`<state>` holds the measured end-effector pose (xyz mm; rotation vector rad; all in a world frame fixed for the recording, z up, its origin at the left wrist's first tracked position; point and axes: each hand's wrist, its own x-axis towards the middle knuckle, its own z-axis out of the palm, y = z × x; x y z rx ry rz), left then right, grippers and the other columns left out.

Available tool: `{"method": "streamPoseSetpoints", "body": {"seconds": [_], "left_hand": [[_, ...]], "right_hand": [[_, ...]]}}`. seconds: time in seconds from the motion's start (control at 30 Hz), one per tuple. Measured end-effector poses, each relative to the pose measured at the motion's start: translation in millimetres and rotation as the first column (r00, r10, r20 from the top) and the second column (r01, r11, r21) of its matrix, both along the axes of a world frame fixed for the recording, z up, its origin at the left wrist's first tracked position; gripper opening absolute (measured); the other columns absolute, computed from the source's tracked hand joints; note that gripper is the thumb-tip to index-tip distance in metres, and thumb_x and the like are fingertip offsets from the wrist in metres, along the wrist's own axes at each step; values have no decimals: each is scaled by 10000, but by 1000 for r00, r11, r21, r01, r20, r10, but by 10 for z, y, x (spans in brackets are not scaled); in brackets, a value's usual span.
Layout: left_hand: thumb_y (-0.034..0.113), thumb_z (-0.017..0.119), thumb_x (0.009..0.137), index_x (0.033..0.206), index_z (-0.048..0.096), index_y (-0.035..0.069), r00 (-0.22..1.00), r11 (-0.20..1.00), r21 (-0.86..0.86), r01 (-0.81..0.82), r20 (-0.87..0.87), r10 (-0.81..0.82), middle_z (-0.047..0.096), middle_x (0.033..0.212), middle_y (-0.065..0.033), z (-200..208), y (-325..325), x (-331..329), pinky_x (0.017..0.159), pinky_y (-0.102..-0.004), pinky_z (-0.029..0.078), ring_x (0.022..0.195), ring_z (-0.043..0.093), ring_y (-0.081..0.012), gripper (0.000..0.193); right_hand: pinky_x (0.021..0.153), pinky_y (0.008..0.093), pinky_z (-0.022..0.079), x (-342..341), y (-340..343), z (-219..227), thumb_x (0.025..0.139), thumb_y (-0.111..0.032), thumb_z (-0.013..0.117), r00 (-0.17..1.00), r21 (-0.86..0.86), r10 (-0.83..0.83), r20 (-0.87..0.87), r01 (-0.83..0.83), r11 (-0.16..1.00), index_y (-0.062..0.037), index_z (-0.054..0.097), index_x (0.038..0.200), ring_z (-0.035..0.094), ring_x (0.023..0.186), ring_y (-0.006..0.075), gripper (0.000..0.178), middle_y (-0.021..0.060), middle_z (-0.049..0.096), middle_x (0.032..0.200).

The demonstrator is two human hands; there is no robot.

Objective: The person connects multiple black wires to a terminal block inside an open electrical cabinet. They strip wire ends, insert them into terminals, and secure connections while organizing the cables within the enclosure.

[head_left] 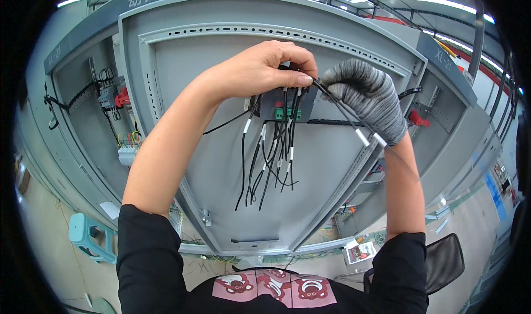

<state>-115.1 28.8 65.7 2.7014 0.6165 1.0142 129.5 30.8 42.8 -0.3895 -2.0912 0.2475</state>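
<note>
So the bare left arm bends up from 8 o'clock to its left hand (pixel 257 68) at 12, thumb and fingers pinching black wires (pixel 344 109) near 1. Gloved right hand (pixel 366 95) sits at 2, forearm up from 4, fingers curled beside them; can't tell if they're gripping.

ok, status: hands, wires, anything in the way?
Bare left hand pinching white-sleeved black wires. Gloved right hand against them, grip unclear. Other black wires hang loose, partly covering green terminal block.
</note>
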Motion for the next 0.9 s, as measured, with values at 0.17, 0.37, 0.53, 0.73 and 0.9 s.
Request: {"method": "streamPoseSetpoints", "body": {"seconds": [0.17,0.37,0.53,0.73,0.9], "left_hand": [[187,630,921,990,645,23,999,994,-104,23,34,-20,589,897,-1,-11,42,-1,780,-262,444,852,528,-92,178],[207,660,915,942,646,21,997,990,-125,67,55,-60,594,831,22,-22,76,-24,757,-251,442,813,527,-74,188],[216,665,915,927,647,21,993,987,-129,98,71,-90,591,820,20,-36,70,-26,747,-251,441,798,525,-74,196],[216,658,918,926,640,19,994,985,-150,86,79,-74,586,815,17,-37,74,-51,747,-246,441,802,526,-75,198],[215,661,917,917,631,15,991,981,-148,125,64,-117,580,812,18,-23,104,-29,728,-254,434,789,512,-78,202]], "right_hand": [[769,286,558,17,-32,71,823,-85,762,990,58,-89,109,84,995,-57,712,1014,678,794,157,199,70,716,876],[720,304,552,7,19,154,815,-73,758,983,211,-86,163,50,976,-66,727,965,666,741,195,153,80,713,849],[716,298,556,9,-17,233,816,-21,732,967,283,-77,243,5,959,-51,718,957,671,749,181,144,72,702,831],[736,295,559,-43,-66,157,806,-26,746,971,277,-158,178,105,955,-52,721,965,678,771,169,163,65,710,844],[724,275,550,25,13,85,853,-51,726,995,-22,35,92,-34,999,-26,710,992,658,758,114,142,59,724,870]]}}
